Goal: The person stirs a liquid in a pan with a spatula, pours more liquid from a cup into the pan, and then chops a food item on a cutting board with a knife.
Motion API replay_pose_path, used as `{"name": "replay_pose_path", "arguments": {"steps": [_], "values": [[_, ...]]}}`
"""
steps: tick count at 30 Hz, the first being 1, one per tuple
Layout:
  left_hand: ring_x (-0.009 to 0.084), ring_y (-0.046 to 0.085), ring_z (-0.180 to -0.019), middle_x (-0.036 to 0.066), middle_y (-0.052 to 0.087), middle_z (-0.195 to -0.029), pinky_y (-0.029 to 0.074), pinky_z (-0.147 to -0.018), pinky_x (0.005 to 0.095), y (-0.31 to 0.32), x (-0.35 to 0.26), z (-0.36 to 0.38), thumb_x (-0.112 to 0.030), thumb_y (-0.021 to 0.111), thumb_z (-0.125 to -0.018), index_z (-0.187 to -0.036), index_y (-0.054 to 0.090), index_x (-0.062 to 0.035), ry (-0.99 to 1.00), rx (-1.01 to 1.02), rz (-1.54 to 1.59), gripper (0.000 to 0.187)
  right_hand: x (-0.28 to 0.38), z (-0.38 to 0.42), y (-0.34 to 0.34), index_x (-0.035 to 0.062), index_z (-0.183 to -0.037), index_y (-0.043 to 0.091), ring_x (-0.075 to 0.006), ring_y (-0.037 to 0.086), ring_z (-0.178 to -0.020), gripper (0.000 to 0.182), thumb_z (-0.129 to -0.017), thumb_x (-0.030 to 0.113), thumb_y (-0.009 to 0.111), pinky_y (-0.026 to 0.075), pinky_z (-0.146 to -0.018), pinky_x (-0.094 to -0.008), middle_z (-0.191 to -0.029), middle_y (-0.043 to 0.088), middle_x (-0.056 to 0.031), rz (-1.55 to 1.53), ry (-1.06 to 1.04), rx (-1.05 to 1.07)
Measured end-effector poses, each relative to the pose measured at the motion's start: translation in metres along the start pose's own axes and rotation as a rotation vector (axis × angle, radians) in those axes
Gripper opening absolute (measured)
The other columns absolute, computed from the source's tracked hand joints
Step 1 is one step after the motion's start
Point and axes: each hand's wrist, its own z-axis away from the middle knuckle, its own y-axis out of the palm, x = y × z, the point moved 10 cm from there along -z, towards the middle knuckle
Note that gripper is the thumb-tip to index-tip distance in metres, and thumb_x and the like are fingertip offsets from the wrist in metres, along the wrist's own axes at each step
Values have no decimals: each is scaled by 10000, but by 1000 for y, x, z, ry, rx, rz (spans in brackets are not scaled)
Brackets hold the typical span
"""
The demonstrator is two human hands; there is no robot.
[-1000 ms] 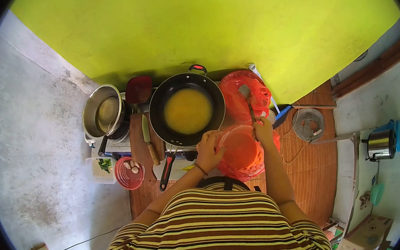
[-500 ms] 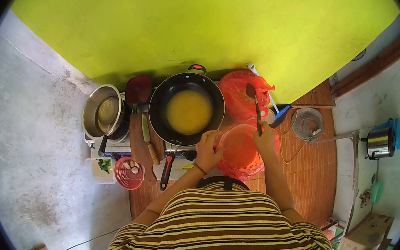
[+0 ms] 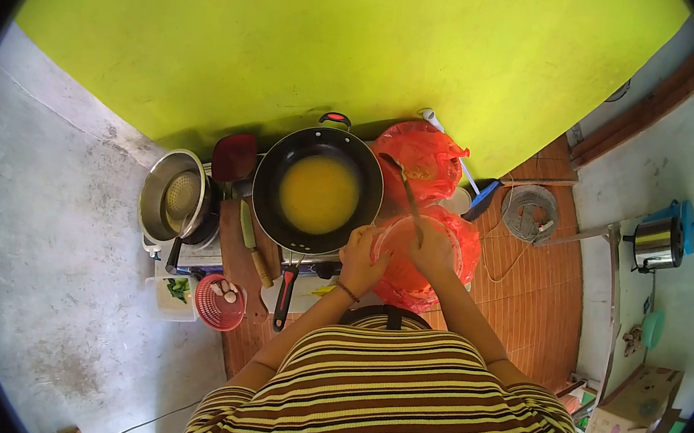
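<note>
My right hand is closed round the handle of a wooden spoon, whose dark head points up and left, beside the wok's right rim. Below that hand lies a red plastic bag around a round tub with an orange-red inside. My left hand is at the left rim of this bag, thumb over the inner side and fingers bent on the outer side; the fingertips are partly hidden. Just left of it sits a black wok holding yellow liquid, its black-and-red handle towards me.
Left of the wok are a cutting board with a knife, a red spatula, a steel pot, a pink basket and a clear tray with greens. Another red bag lies behind, against the green wall.
My right hand has moved left and slightly down with the wooden spoon, whose head has swung left towards the wok. My left hand stays at the bag's rim. The view has shifted slightly.
</note>
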Motion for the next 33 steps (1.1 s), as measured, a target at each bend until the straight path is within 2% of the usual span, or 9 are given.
{"name": "replay_pose_path", "arguments": {"steps": [2,3,6,9,12,24,27,32,33], "values": [[224,533,-965,91,502,-1158,392,-864,390,1,1,1,-152,664,-693,-1143,548,-116,-10,4,-6,466,-4,-1,-14,134,-1179,534,-375,617,-822,444,-736,151,554,488,-725,-491,-866,627,-213,9,-48,-93],[224,533,-964,91,503,-1156,393,-864,389,2,1,1,-154,663,-693,-1143,549,-116,-15,7,-8,465,-12,-2,-16,134,-1180,533,-374,617,-826,443,-738,151,552,487,-728,-491,-874,628,-209,17,13,-63],[280,465,-1127,109,477,-1195,316,-914,451,9,13,2,-205,693,-706,-1170,523,-142,-78,55,92,498,-31,-8,-31,114,-1151,548,-361,618,-824,419,-733,135,546,487,-726,-466,-884,629,-194,23,122,-49],[280,466,-1126,112,479,-1193,318,-916,450,11,15,2,-206,694,-708,-1171,522,-143,-83,60,75,498,-38,-11,-40,63,-1088,582,-335,620,-803,378,-714,99,546,487,-711,-410,-876,625,-184,9,115,-127],[220,533,-977,90,498,-1166,367,-879,402,7,7,0,-177,677,-692,-1152,545,-127,-46,20,-2,481,-30,-11,-50,33,-1080,582,-333,622,-798,379,-705,84,549,486,-708,-400,-873,626,-192,5,129,-118],[218,538,-972,85,495,-1163,380,-882,392,7,11,3,-158,674,-686,-1149,550,-129,-67,14,7,480,-35,-25,-41,7,-1089,584,-350,621,-854,370,-731,95,547,484,-756,-396,-909,628,-224,-126,61,-124],[279,456,-1135,106,474,-1196,310,-909,455,13,17,4,-214,701,-705,-1163,528,-139,-116,66,75,495,-30,-28,-36,10,-1093,582,-360,604,-891,373,-734,104,543,474,-768,-413,-922,617,-227,-129,50,-80],[279,455,-1137,107,474,-1199,309,-906,452,13,19,5,-213,702,-703,-1163,528,-137,-111,61,75,497,-36,-42,-21,3,-1110,572,-372,594,-922,402,-723,109,547,469,-790,-414,-927,618,-226,-148,33,-80],[278,455,-1137,108,474,-1198,308,-905,451,12,18,6,-213,702,-704,-1163,528,-136,-107,58,72,497,-39,-46,-17,0,-1113,569,-358,608,-861,400,-728,108,547,480,-746,-409,-889,621,-220,-144,-16,-116]]}}
